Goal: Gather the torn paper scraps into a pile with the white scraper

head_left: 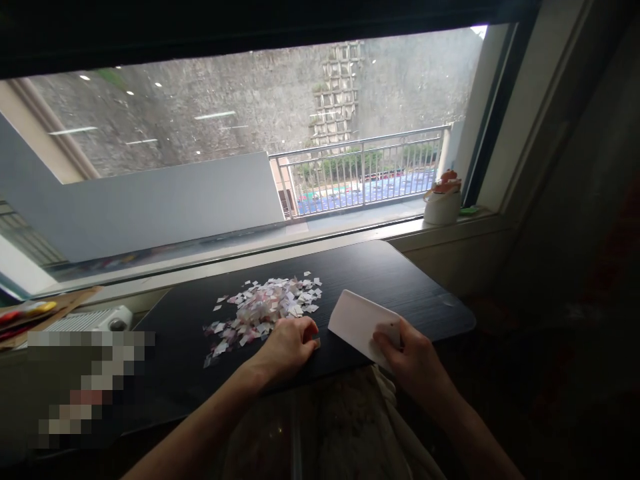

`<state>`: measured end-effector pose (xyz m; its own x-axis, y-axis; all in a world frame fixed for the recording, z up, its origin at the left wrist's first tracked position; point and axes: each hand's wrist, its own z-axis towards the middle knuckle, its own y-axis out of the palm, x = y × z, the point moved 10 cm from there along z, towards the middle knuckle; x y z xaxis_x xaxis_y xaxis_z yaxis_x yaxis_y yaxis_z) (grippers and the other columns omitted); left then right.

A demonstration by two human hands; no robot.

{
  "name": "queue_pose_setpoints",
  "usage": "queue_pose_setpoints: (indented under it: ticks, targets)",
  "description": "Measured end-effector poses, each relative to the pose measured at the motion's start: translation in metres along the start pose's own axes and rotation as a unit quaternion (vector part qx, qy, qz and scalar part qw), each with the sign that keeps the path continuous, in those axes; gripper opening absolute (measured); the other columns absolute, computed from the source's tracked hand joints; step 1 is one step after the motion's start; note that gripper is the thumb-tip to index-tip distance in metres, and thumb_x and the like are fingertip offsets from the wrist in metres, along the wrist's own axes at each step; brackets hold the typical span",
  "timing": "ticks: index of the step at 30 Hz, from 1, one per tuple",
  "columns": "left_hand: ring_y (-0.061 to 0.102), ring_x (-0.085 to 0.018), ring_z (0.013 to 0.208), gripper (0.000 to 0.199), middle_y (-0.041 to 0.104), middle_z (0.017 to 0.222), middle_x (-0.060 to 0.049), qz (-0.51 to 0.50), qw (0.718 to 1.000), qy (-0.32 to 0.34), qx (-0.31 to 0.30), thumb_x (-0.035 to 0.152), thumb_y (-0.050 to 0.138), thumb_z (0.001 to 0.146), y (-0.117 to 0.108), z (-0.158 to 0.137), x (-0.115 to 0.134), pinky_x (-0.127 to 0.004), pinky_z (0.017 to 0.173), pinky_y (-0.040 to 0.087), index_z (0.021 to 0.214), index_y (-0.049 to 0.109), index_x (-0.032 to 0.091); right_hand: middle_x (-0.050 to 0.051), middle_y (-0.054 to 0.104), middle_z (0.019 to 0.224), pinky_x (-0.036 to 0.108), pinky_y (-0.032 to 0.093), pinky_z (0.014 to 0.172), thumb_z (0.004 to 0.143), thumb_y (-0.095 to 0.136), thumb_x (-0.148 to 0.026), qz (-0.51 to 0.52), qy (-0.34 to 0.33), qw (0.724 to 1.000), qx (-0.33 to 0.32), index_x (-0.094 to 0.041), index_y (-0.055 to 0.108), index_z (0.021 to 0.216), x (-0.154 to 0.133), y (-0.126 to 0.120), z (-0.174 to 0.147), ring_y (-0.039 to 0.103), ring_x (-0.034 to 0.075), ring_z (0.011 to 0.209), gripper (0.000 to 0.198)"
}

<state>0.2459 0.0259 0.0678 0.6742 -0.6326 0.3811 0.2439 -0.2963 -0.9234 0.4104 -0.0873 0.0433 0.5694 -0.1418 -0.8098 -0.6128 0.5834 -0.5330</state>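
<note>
My left hand (pixel 293 341) is over the near edge of the black table, just right of a loose pile of small paper pieces (pixel 273 301). Its thumb and fingers are pinched together, and whatever is between them is too small to make out. In my right hand (pixel 407 347) is a white flat rectangular piece (pixel 353 321) with rounded corners and a tiny dark hole near one end. My thumb lies across its face, the fingers are behind it, and it is tilted above the table. Some pieces in the pile look white, others pinkish or clear.
The black table (pixel 400 273) has a rounded right end and stands against the window sill (pixel 320 235). A white pot (pixel 443 207) with orange things on it sits on the sill at right. To the left are a white slatted appliance (pixel 93 320) and a brown tray (pixel 65 300).
</note>
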Motion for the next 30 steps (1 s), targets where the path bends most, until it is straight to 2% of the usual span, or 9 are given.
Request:
queue_pose_setpoints:
  ticks: [3,5,8,13,16,20,25,30]
  targets:
    - [0.064,-0.017,0.078,0.022,0.071,0.083,-0.004,-0.110,0.994,-0.011,-0.007,0.023,0.052,0.076,0.000,-0.002,-0.007,-0.026,0.072,0.047,0.087,0.069,0.014,0.009,0.068,0.076,0.033,0.046,0.065,0.081,0.045,-0.041,0.005,0.009,1.000,-0.020,-0.018,0.056,0.090,0.003,0.004,0.000,0.064,0.025,0.073,0.027]
    - [0.065,-0.018,0.077,0.021,0.072,0.079,-0.003,-0.137,0.990,-0.013,-0.003,0.026,0.052,0.076,-0.002,-0.003,-0.011,-0.026,0.071,0.047,0.078,0.070,0.015,0.009,0.068,0.076,0.034,0.046,0.066,0.080,0.045,-0.042,0.008,0.016,1.000,-0.022,-0.018,0.056,0.089,0.005,0.005,0.001,0.064,0.026,0.074,0.028]
    - [0.064,-0.018,0.073,0.022,0.072,0.075,-0.003,-0.141,0.990,-0.004,0.025,0.027,0.052,0.076,-0.006,-0.005,-0.014,-0.027,0.069,0.047,0.076,0.070,0.016,0.010,0.067,0.076,0.035,0.045,0.066,0.079,0.044,-0.044,0.010,0.020,1.000,-0.018,-0.019,0.055,0.087,0.007,0.005,0.001,0.064,0.027,0.074,0.028]
    - [0.060,-0.019,0.079,0.012,0.069,0.073,-0.003,-0.007,0.983,0.095,0.157,0.017,0.056,0.075,-0.021,-0.020,0.001,-0.037,0.086,0.042,0.070,0.068,0.019,0.008,0.065,0.072,0.035,0.044,0.063,0.078,0.045,-0.045,0.012,0.024,1.000,-0.012,-0.019,0.053,0.085,0.007,0.004,0.000,0.063,0.027,0.070,0.028]
    - [0.059,-0.019,0.080,0.016,0.068,0.073,-0.002,0.052,0.978,0.132,0.151,0.012,0.054,0.077,-0.015,-0.029,0.007,-0.041,0.087,0.040,0.073,0.067,0.020,0.007,0.065,0.073,0.034,0.044,0.064,0.079,0.045,-0.044,0.019,0.023,0.999,-0.014,-0.020,0.054,0.086,0.008,0.005,-0.001,0.063,0.026,0.070,0.027]
    - [0.059,-0.019,0.087,0.028,0.069,0.084,-0.002,0.085,0.976,0.150,0.131,0.006,0.049,0.078,-0.010,-0.042,0.005,-0.050,0.099,0.031,0.086,0.069,0.023,0.006,0.065,0.073,0.033,0.044,0.062,0.079,0.047,-0.044,0.030,0.025,0.999,-0.018,-0.020,0.054,0.087,0.012,0.006,-0.001,0.062,0.024,0.069,0.027]
    - [0.059,-0.020,0.092,0.028,0.068,0.090,-0.002,0.123,0.966,0.147,0.176,0.010,0.047,0.079,-0.023,-0.065,-0.010,-0.055,0.101,0.027,0.095,0.066,0.025,0.003,0.062,0.069,0.030,0.044,0.059,0.080,0.050,-0.044,0.059,0.016,0.997,-0.036,-0.019,0.057,0.086,0.003,0.008,-0.005,0.059,0.021,0.065,0.026]
    - [0.059,-0.020,0.093,0.022,0.068,0.090,-0.001,0.153,0.948,0.152,0.232,0.017,0.050,0.081,-0.037,-0.090,-0.027,-0.052,0.100,0.030,0.095,0.065,0.026,-0.001,0.059,0.066,0.025,0.041,0.055,0.081,0.051,-0.035,0.043,-0.044,0.992,-0.111,-0.019,0.056,0.081,-0.028,0.023,-0.008,0.055,0.016,0.061,0.016]
